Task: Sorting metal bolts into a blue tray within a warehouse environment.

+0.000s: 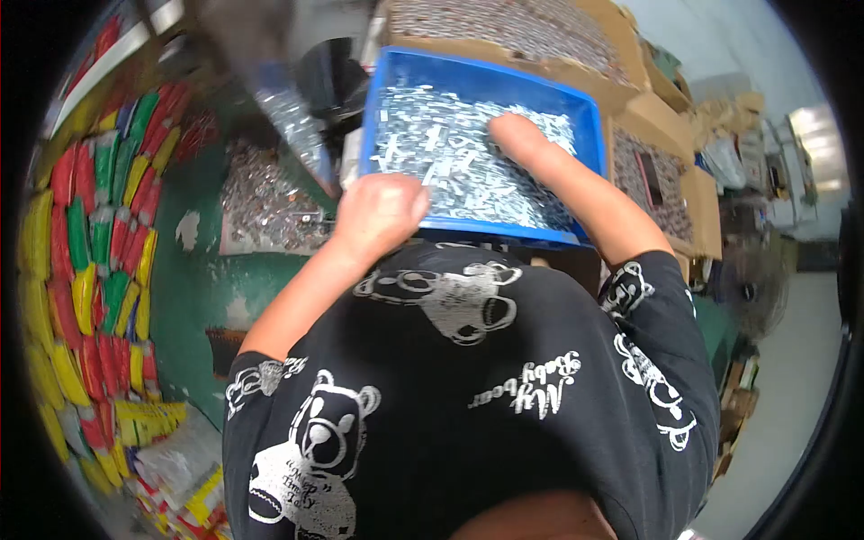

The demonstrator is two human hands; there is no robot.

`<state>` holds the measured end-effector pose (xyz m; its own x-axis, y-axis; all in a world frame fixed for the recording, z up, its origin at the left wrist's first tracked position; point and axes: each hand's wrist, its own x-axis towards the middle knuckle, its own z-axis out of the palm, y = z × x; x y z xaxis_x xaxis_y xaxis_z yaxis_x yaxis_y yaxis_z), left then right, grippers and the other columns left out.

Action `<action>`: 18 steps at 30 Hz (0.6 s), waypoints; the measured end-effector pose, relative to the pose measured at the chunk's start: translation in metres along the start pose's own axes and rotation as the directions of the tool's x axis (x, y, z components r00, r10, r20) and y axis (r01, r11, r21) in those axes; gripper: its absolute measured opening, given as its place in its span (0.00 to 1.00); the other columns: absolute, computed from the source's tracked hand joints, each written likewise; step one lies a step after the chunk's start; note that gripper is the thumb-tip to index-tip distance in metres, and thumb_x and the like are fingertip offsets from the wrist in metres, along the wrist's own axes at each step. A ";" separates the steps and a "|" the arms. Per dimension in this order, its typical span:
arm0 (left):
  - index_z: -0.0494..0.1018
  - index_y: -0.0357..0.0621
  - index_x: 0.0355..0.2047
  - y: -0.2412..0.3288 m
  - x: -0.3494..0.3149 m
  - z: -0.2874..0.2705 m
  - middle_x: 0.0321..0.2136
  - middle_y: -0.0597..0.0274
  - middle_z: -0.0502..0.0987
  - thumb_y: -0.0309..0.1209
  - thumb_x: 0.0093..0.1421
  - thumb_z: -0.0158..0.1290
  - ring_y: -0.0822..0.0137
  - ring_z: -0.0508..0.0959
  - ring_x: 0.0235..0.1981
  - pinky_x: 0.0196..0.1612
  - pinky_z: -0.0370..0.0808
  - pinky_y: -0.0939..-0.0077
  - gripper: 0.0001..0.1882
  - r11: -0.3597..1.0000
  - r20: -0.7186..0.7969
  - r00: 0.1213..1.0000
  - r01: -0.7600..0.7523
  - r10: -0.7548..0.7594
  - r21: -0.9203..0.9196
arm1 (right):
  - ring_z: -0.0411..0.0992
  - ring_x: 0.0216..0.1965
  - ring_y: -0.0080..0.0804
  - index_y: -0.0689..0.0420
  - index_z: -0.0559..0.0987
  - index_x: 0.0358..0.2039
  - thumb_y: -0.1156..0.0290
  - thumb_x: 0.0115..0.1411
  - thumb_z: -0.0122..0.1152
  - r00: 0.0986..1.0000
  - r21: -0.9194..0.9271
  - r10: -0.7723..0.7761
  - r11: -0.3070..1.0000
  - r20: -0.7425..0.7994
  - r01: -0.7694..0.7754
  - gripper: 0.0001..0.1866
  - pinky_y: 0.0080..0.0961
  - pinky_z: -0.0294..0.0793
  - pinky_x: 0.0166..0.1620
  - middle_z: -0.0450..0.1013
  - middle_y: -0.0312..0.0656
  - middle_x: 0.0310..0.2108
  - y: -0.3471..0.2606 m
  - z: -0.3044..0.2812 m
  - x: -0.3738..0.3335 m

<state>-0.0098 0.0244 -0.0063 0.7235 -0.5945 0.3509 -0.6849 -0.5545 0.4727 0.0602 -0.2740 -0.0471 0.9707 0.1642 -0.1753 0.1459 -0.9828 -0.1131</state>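
Note:
A blue plastic bin (486, 67) in front of me holds a great many small shiny metal pieces (450, 135). My right hand (520, 139) reaches into the bin and touches the pieces. Its fingers point down and away from view, so their grip is hidden. At the bin's near left corner, my left hand (382, 209) is closed, with its fingers curled under and the thumb side by the rim. Whatever it may hold is hidden beneath the knuckles.
Cardboard boxes of small parts (513, 27) stand behind the bin, and another open carton (661, 175) is at its right. More parts (270, 202) lie in a heap on the left. Stacked red, green and yellow packets (108, 270) line the far left.

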 end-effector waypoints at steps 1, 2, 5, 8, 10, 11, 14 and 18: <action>0.73 0.44 0.16 -0.003 -0.001 -0.002 0.20 0.52 0.76 0.31 0.54 0.51 0.51 0.78 0.24 0.29 0.74 0.55 0.11 1.000 0.006 1.000 0.017 -0.017 -0.012 | 0.76 0.35 0.55 0.62 0.80 0.31 0.70 0.54 0.52 0.996 -0.129 -0.086 0.988 0.039 0.091 0.11 0.45 0.74 0.39 0.76 0.58 0.31 0.004 0.008 0.006; 0.74 0.45 0.16 -0.006 0.000 -0.003 0.20 0.53 0.76 0.31 0.51 0.52 0.52 0.78 0.24 0.28 0.75 0.55 0.09 0.998 0.008 0.998 -0.056 0.057 -0.036 | 0.76 0.33 0.56 0.63 0.80 0.28 0.70 0.52 0.53 0.998 -0.155 -0.027 0.987 0.062 0.036 0.11 0.46 0.74 0.37 0.76 0.60 0.30 0.014 0.012 0.007; 0.77 0.46 0.16 -0.020 -0.001 0.019 0.18 0.58 0.76 0.35 0.43 0.55 0.57 0.80 0.23 0.25 0.75 0.58 0.07 0.958 -0.043 0.957 -0.285 0.286 0.017 | 0.75 0.31 0.56 0.61 0.80 0.28 0.72 0.53 0.56 0.996 -0.192 0.020 0.981 -0.085 -0.036 0.08 0.47 0.72 0.35 0.75 0.58 0.27 0.045 -0.002 -0.012; 0.77 0.45 0.15 -0.012 0.001 0.015 0.18 0.57 0.77 0.34 0.46 0.53 0.55 0.80 0.24 0.26 0.76 0.59 0.09 0.981 -0.052 0.980 -0.193 0.192 -0.017 | 0.73 0.24 0.41 0.63 0.79 0.31 0.71 0.57 0.60 0.981 0.087 -0.031 0.995 -0.194 0.049 0.08 0.35 0.70 0.30 0.74 0.48 0.21 0.040 -0.047 -0.032; 0.77 0.44 0.15 -0.012 -0.003 0.017 0.19 0.56 0.77 0.34 0.50 0.51 0.53 0.80 0.25 0.28 0.76 0.57 0.11 0.975 -0.063 0.992 -0.122 0.112 -0.185 | 0.70 0.21 0.28 0.64 0.80 0.32 0.70 0.58 0.59 0.989 0.439 0.099 0.898 -0.110 -0.042 0.09 0.29 0.68 0.27 0.72 0.38 0.19 0.008 -0.063 -0.029; 0.77 0.44 0.15 -0.014 -0.004 0.016 0.19 0.56 0.77 0.34 0.50 0.51 0.53 0.80 0.25 0.28 0.76 0.57 0.11 0.971 -0.054 0.990 -0.142 0.134 -0.193 | 0.68 0.19 0.24 0.64 0.80 0.30 0.71 0.58 0.59 0.991 0.501 0.027 0.865 -0.132 0.043 0.08 0.27 0.66 0.25 0.71 0.38 0.18 -0.020 -0.074 -0.023; 0.75 0.44 0.16 -0.014 0.001 0.014 0.19 0.56 0.77 0.34 0.50 0.51 0.54 0.79 0.24 0.29 0.76 0.57 0.10 0.984 -0.062 0.989 -0.139 0.133 -0.114 | 0.66 0.21 0.18 0.64 0.79 0.31 0.68 0.62 0.55 0.995 0.579 -0.094 0.810 -0.033 0.095 0.11 0.21 0.64 0.24 0.71 0.36 0.20 -0.073 -0.088 0.015; 0.72 0.43 0.17 -0.010 0.004 0.001 0.17 0.54 0.74 0.31 0.54 0.51 0.52 0.77 0.22 0.29 0.74 0.56 0.10 0.991 0.015 0.993 -0.114 0.115 -0.064 | 0.75 0.30 0.23 0.66 0.77 0.42 0.69 0.64 0.55 0.984 0.764 -0.061 0.623 -0.167 0.168 0.13 0.22 0.75 0.35 0.77 0.42 0.31 -0.125 -0.096 0.072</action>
<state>-0.0003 0.0269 -0.0105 0.6388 -0.6627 0.3908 -0.7556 -0.4447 0.4809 0.1302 -0.1472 0.0481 0.9782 0.2075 -0.0022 0.1085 -0.5208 -0.8468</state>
